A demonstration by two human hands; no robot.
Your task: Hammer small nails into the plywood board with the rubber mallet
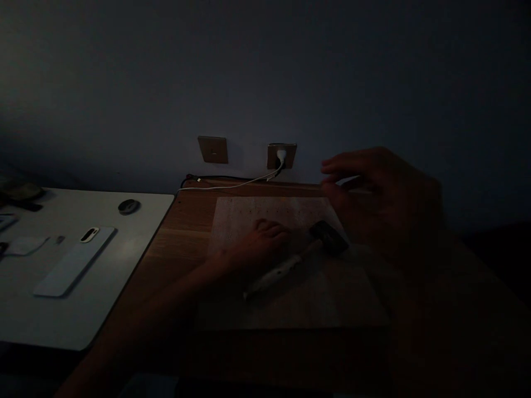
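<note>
The scene is very dim. My left hand (267, 237) rests low over a pale board (257, 205), its fingers curled; whatever lies under them is hidden. Just right of it lies a tool with a whitish handle (274, 275) and a thin shaft; its kind is unclear. By the end of that shaft sits a dark, flat block (331, 236); I cannot tell if the two are joined. Raised above the board's right side, my right hand (381, 199) has its fingers extended leftward, with a gap between them and nothing visible in it.
To the left stands a white table (95, 318) bearing a long white device (77, 262), a round dark object (129, 207) and small items. A brown wooden desk (174, 235) carries the board. Behind, a white cable (232, 187) runs to a wall socket (272, 157).
</note>
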